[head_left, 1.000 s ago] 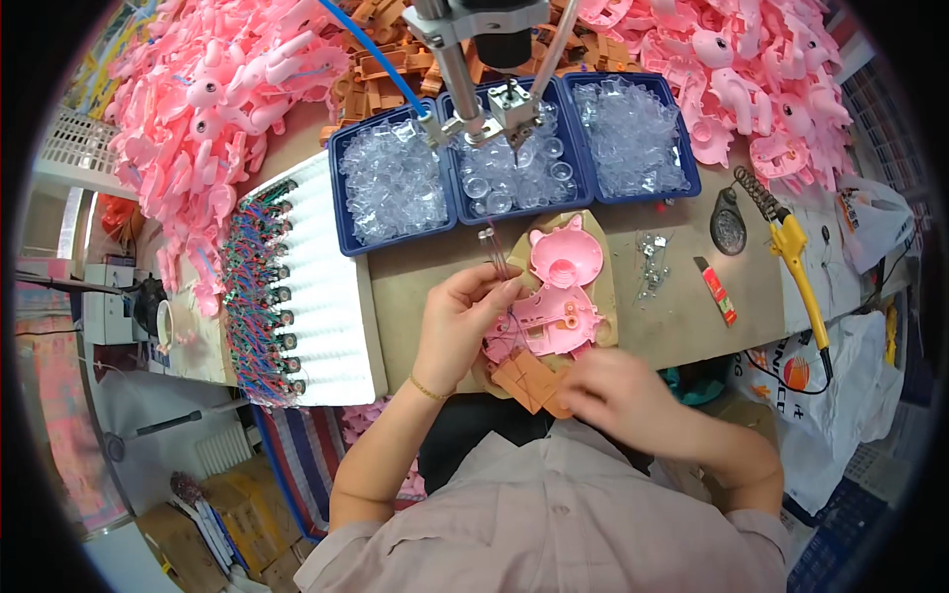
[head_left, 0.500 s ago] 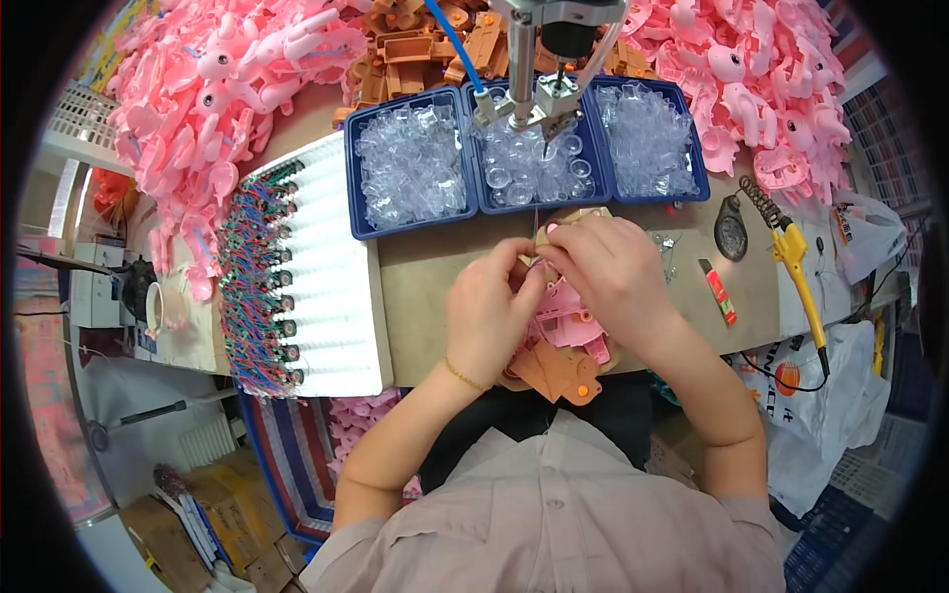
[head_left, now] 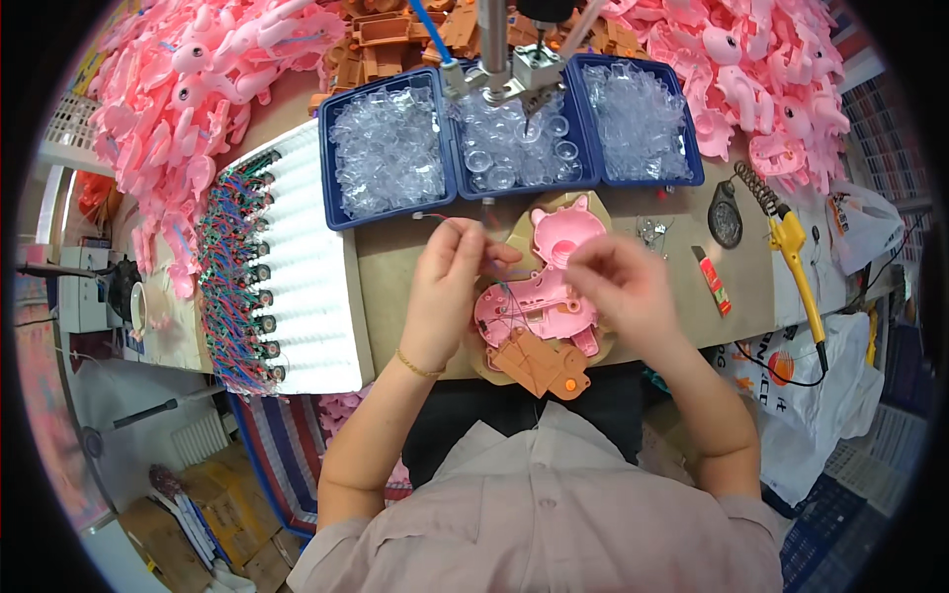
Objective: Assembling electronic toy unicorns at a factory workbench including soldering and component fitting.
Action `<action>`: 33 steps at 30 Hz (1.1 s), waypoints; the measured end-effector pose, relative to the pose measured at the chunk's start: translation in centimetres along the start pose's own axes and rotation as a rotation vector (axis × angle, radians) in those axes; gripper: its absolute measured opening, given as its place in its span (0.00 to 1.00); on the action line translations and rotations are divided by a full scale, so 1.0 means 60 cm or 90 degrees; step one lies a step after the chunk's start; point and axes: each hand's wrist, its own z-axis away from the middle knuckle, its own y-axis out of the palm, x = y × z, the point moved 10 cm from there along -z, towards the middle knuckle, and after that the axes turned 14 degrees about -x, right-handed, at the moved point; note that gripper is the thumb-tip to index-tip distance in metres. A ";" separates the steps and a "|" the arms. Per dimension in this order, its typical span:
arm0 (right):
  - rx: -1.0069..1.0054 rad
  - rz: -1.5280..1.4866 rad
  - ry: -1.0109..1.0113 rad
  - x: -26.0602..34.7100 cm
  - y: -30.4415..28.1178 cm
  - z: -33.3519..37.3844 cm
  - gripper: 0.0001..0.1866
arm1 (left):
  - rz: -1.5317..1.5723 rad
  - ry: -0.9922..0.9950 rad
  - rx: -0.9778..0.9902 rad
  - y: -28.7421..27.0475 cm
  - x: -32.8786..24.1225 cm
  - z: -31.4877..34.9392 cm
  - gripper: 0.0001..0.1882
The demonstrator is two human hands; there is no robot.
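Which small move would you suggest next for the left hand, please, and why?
Perhaps ease the left hand toward the pink shell: it appears to pinch a thin wire, and the shell lies open, with dark wiring across it.

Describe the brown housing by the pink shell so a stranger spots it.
Start at the three blue bins. On their near side lies an open pink animal-shaped shell. At its near end is the housing, an orange knob at its right, set apart from the shell by its brown colour.
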 end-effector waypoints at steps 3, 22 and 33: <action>0.060 0.064 0.008 -0.006 -0.002 0.026 0.06 | -0.001 -0.009 -0.016 -0.010 0.005 0.000 0.13; -0.001 0.434 -0.319 0.039 -0.007 0.054 0.04 | -0.396 0.334 0.090 0.030 -0.054 0.023 0.14; 0.075 0.594 -0.443 0.010 0.086 0.051 0.07 | -0.455 0.486 -0.095 0.011 -0.046 0.041 0.05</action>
